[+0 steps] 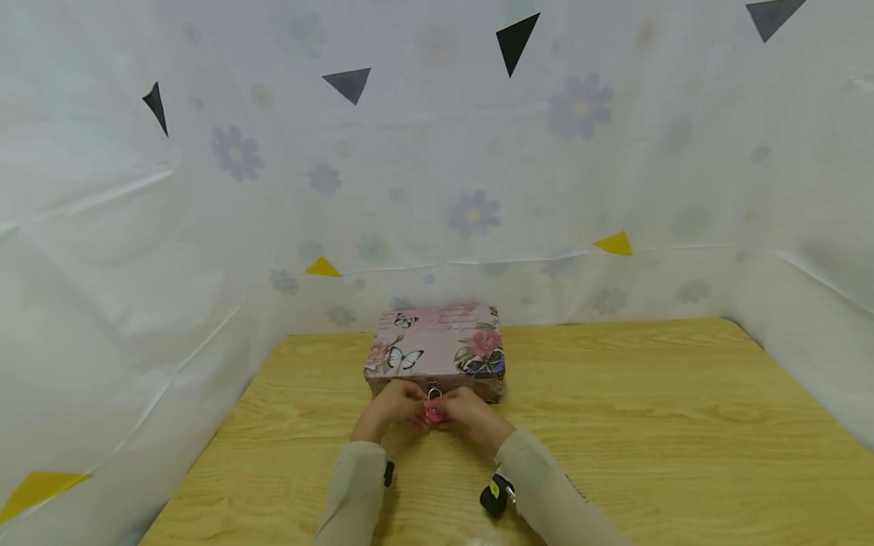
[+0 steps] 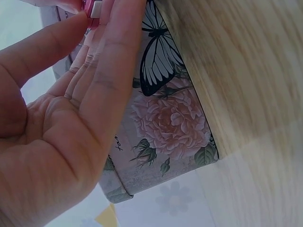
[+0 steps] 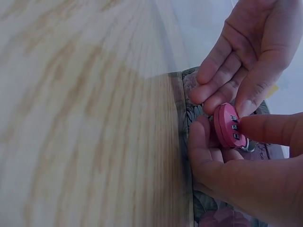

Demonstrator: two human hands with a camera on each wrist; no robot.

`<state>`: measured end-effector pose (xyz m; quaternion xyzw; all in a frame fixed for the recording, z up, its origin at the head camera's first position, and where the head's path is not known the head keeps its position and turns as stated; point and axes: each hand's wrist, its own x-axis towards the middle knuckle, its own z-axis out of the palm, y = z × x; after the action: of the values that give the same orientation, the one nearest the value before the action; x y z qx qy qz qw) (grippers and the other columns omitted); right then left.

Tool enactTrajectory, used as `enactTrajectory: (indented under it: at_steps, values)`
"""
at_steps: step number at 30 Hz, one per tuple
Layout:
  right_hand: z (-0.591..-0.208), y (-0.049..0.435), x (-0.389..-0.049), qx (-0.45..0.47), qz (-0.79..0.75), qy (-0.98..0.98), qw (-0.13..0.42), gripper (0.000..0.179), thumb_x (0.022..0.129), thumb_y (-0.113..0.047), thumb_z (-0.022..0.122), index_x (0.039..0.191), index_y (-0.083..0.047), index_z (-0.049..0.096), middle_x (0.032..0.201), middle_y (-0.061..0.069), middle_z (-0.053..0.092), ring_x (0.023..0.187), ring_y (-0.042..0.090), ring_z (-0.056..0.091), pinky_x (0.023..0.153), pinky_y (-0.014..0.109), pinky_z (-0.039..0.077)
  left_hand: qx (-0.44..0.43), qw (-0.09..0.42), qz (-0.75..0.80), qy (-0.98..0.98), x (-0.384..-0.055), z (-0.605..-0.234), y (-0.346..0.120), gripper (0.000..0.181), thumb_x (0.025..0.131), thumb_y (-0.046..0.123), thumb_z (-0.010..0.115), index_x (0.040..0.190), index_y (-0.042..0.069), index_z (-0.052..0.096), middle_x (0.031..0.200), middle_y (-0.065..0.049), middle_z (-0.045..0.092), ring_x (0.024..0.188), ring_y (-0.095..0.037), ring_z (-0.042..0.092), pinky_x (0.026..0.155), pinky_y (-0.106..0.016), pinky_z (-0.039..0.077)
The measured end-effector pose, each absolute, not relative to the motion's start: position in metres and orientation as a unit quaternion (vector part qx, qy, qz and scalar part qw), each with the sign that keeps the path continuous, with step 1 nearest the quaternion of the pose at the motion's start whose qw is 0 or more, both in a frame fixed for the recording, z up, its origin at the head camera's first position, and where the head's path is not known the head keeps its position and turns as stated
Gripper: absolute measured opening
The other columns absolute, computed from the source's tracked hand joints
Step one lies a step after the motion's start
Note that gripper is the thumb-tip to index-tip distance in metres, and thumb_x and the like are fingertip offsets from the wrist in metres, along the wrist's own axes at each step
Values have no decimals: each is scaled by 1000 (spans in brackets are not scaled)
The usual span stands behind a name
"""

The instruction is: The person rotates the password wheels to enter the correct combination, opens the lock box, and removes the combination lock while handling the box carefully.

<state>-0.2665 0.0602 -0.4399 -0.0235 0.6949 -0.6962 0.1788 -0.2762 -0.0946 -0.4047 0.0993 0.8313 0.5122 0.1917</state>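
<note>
A pink combination padlock (image 1: 435, 414) hangs by its silver shackle at the front clasp of a pink box (image 1: 440, 341) printed with butterflies and roses. My left hand (image 1: 394, 408) pinches one side of the padlock between thumb and fingers. From the other side, my right hand (image 1: 476, 418) holds it, the thumb on the face beside the number dials (image 3: 234, 126) and the fingers behind. The right wrist view shows the lock's face with its row of dials; the digits are too small to read. In the left wrist view, fingers cover most of the padlock (image 2: 96, 8).
The box stands near the back of a wood-grain table (image 1: 655, 425). A white flowered sheet (image 1: 410, 167) with black, grey and yellow triangles hangs behind and at the sides. A small black object (image 1: 495, 497) is beside my right sleeve.
</note>
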Motion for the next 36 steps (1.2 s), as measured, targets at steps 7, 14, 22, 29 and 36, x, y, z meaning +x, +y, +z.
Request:
enactTrajectory:
  at_steps: [7,14,22,29,36]
  values:
    - [-439,61,-264,-35,-696,694,181,17,92,6,49,98,20,56,82,6,56,71,13,57,74,32,55,96,192,512,832,-274,-403,-94,11,92,-7,52,97,-15,57,79,-31,66,74,-42,68,68,-46,58]
    - [-438,56,-269,-28,-698,694,174,19,86,11,47,101,21,54,88,10,54,76,16,55,78,34,55,92,188,514,832,-279,-401,-97,12,90,-8,51,98,-14,58,78,-29,67,73,-40,69,69,-46,57]
    - [-439,58,-273,-12,-695,698,171,19,86,12,51,102,22,55,88,12,56,75,16,57,77,34,55,98,195,514,829,-280,-398,-93,11,91,-7,52,97,-14,58,80,-30,67,74,-40,69,70,-46,57]
    - [-440,60,-271,-5,-707,687,171,19,86,14,50,103,22,54,91,15,58,76,18,58,79,38,55,96,198,516,828,-278,-398,-91,10,91,-7,52,96,-15,57,81,-33,65,75,-42,68,71,-47,57]
    - [-440,57,-268,-2,-712,681,170,21,82,16,51,102,23,54,89,12,56,76,17,57,77,33,55,90,197,514,830,-275,-401,-93,9,91,-8,53,95,-14,58,78,-29,67,73,-39,69,70,-45,57]
